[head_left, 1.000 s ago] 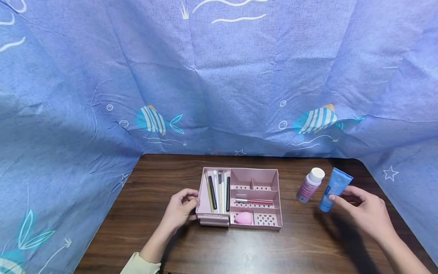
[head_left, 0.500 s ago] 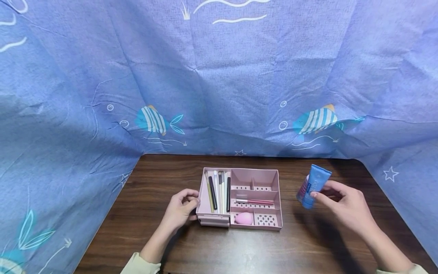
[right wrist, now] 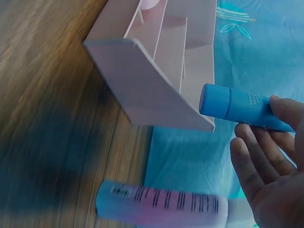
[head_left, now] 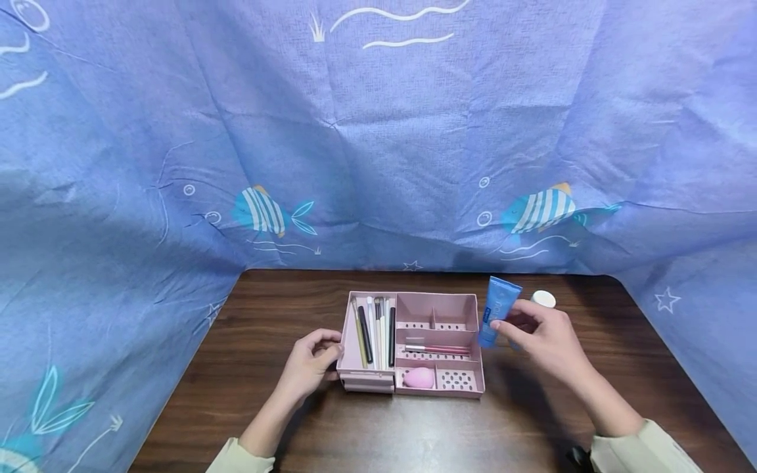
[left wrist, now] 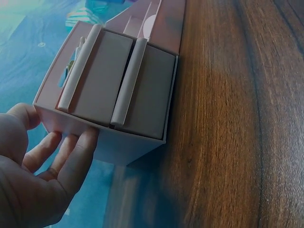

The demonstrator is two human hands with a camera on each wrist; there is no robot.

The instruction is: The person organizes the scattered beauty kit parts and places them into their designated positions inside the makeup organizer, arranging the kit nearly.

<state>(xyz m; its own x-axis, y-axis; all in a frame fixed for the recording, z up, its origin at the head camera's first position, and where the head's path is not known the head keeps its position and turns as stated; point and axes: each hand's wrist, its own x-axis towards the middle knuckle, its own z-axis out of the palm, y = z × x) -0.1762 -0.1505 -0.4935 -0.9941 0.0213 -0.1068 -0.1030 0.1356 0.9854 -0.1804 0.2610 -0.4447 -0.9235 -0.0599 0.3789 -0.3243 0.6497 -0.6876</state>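
Note:
A blue squeeze tube (head_left: pixel 499 305), pinched between the thumb and fingers of my right hand (head_left: pixel 544 338), is held cap down and slightly tilted. Its blue cap (right wrist: pixel 216 100) hangs by the back right corner of the pink desk organizer (head_left: pixel 480 381); whether they touch I cannot tell. My left hand (head_left: pixel 310 361) holds the organizer's left side, thumb at the upper edge and fingertips against the wall. Two drawers (left wrist: pixel 102 76) face the front there. Brushes and pencils (head_left: pixel 376 335) fill the left tray; red-handled sticks (head_left: pixel 440 349) and a pink makeup sponge (head_left: pixel 419 378) lie in right-hand compartments.
Behind my right hand stands a pink bottle (right wrist: pixel 175 205) with a white cap (head_left: pixel 543 299), mostly hidden in the head view. Everything rests on a dark wooden table (head_left: pixel 437 433). Blue fish-patterned cloth (head_left: pixel 384 164) hangs behind and at both sides.
My right hand has carried the blue tube leftward, past the front of the pink bottle, to the organizer's right side. The left hand stays where it was on the organizer.

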